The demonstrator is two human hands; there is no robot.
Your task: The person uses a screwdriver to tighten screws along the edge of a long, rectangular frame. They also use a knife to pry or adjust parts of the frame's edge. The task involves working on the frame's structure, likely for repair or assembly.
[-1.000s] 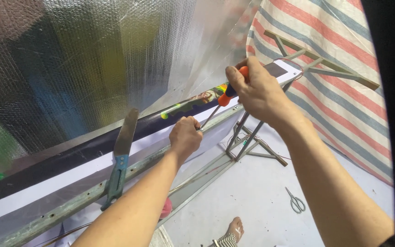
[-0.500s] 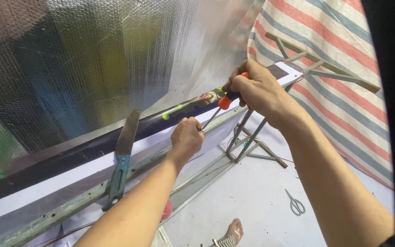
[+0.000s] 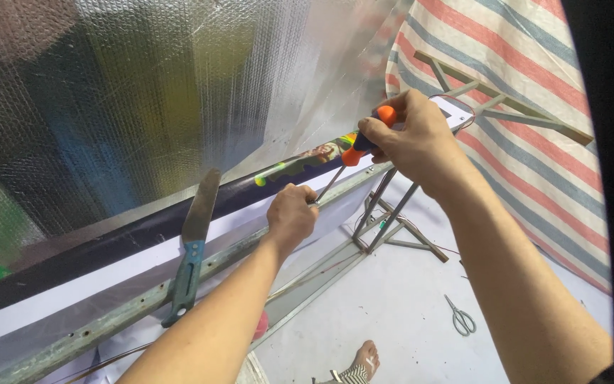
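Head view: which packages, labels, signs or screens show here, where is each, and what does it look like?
Printed banner: a long dark strip with green, yellow and multicoloured artwork, lying along the metal frame rail below the silver foil sheet, white margin underneath.
The right hand holds an orange-handled screwdriver over it; the left hand is at its tip.
No packages or screens.

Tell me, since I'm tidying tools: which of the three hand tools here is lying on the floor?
The scissors, alone on the pale floor at lower right. The blue-handled knife rests on the metal rail, and the right hand holds the orange-handled screwdriver.
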